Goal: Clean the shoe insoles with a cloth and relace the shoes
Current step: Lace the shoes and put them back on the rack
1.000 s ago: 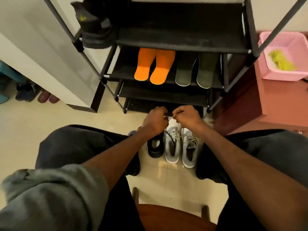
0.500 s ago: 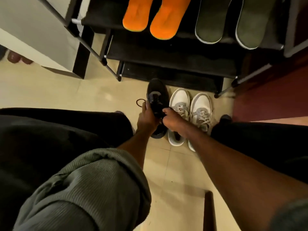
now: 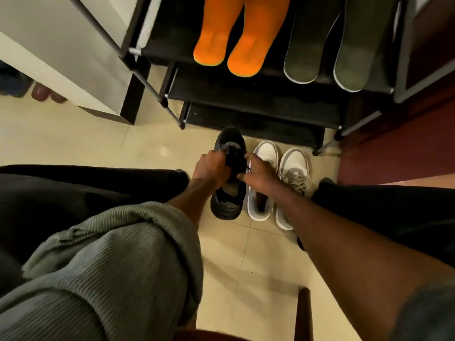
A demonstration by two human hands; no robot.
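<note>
A black shoe (image 3: 227, 203) stands on the floor in front of me, toe towards the rack. My left hand (image 3: 211, 168) grips its left side at the lacing. My right hand (image 3: 258, 174) pinches the black lace (image 3: 242, 166) at the shoe's right side. To its right stands a pair of white and grey sneakers (image 3: 294, 166), laced. Two orange insoles (image 3: 230, 38) and two dark green insoles (image 3: 332, 43) lie on the rack's shelf.
The black shoe rack (image 3: 246, 99) stands ahead on the cream tile floor (image 3: 246, 262). A white cabinet (image 3: 56, 45) is at the left, a dark red surface (image 3: 394, 148) at the right. A wooden chair edge (image 3: 304, 313) shows at the bottom. My knees flank the shoes.
The camera has tilted down and closer. My hands went from the white sneakers' laces to the black shoe, and now both sit over its lacing.
</note>
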